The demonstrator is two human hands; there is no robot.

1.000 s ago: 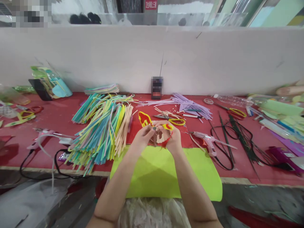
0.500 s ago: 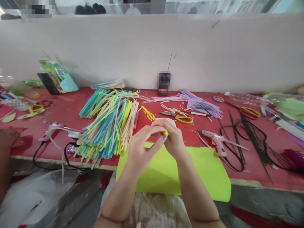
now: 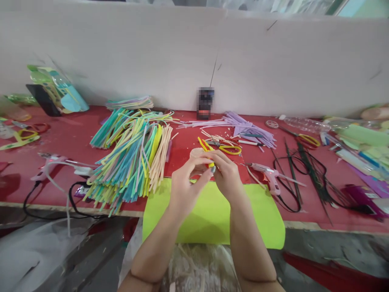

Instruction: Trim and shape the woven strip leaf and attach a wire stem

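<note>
Over the near edge of a red board, my left hand (image 3: 189, 175) and my right hand (image 3: 226, 172) meet with fingertips closed. Between them is a small bunch of yellow pipe cleaners (image 3: 204, 144), whose upper ends stick out beyond the fingers. A bit of red shows at its lower part; the rest is covered by my fingers. Just behind my hands lies a pale, ridged round piece (image 3: 196, 153), partly hidden. Scissors with yellow handles (image 3: 232, 150) rest beyond my right hand. Beneath my wrists spreads a lime-green sheet (image 3: 209, 215).
To the left is a big heap of coloured pipe cleaners (image 3: 127, 162), with a pink glue gun (image 3: 50, 166) and cables beside it. Purple pipe cleaners (image 3: 249, 127) lie at the back. Another pink glue gun (image 3: 269, 175) and dark green wires (image 3: 314, 174) occupy the right. A phone (image 3: 205, 103) leans on the wall.
The yellow bunch has turned from leaning left to standing closer to my right fingers, and more of the pale round piece shows. The view has shifted slightly right and down.
</note>
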